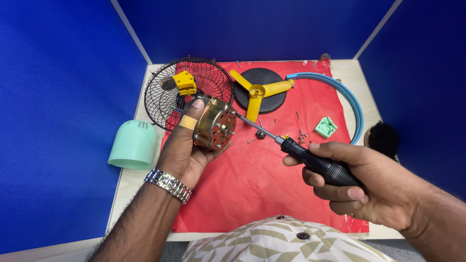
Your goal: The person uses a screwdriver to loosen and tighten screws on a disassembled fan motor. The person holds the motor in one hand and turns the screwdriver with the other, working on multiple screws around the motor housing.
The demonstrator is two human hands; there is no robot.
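- Table [127,182] is sitting pale between blue walls [58,97], carrying a red mat [272,184] over most of its top.
- Black wire grille [160,92] is leaning at the mat's far left, a yellow block [185,82] resting against it.
- Blue ring strip [353,102] is curving along the mat's right edge.
- Black disc [272,97] is lying at far centre with a yellow three-blade fan [257,90] on top.
- Mint cover [134,144] is lying on its side left of the mat.
- Left hand [182,155] is cupping the brass motor [215,125] from below, fingers closed round its rim, holding it above the mat's left part; a watch [168,185] is on that wrist.
- Right hand [359,182] is wrapped tight round the screwdriver [315,162] handle, its tip touching the motor's face.
- Small green bracket [325,127] is lying near the ring.
- Loose screws [301,136] are scattered mid-mat.
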